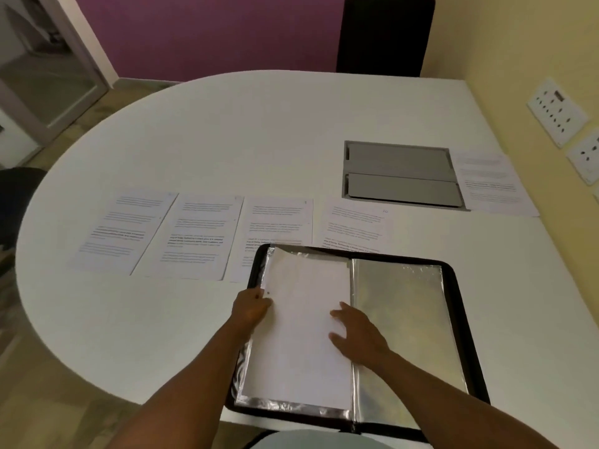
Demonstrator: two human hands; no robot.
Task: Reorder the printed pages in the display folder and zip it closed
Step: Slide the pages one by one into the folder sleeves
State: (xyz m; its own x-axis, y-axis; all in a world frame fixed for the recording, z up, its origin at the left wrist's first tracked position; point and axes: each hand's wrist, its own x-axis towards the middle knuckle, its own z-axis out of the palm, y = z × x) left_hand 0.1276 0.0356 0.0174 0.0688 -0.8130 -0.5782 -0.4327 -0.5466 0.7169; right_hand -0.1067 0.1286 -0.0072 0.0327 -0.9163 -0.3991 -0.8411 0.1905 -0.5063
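The white table (291, 124) carries everything: a grey hatch (400, 175) sunk into its far right part, five printed pages, and at the near edge the open display folder (460, 319), its black zip border overhanging the table edge slightly toward the person. Four pages lie in a row beyond the folder — the first page (120, 231) farthest left, the second page (199, 236) just beside it, the third page (278, 222) and fourth page (356, 225) partly tucked under the folder's far edge — and a fifth page (492, 183) sits apart, right of the hatch. In the folder, the right sleeve (402, 312) shows only shiny plastic, while the left sleeve (291, 408) holds a blank-faced sheet (298, 335) (printed side down, or blank; I cannot tell). The hands are apart, one at each side of that sheet: the left hand (251, 307) pinches its outer edge near the top, and the right hand (358, 335) lies flat with fingers spread, pressing near the spine. The step looks like working this sheet in or out of its pocket. To do it well, keep the right palm pinning the sleeve so the plastic does not ride along, and move the sheet squarely along the pocket — a skewed pull would likely crease a corner. Page numbers are too blurred to read, so check order before refilling.
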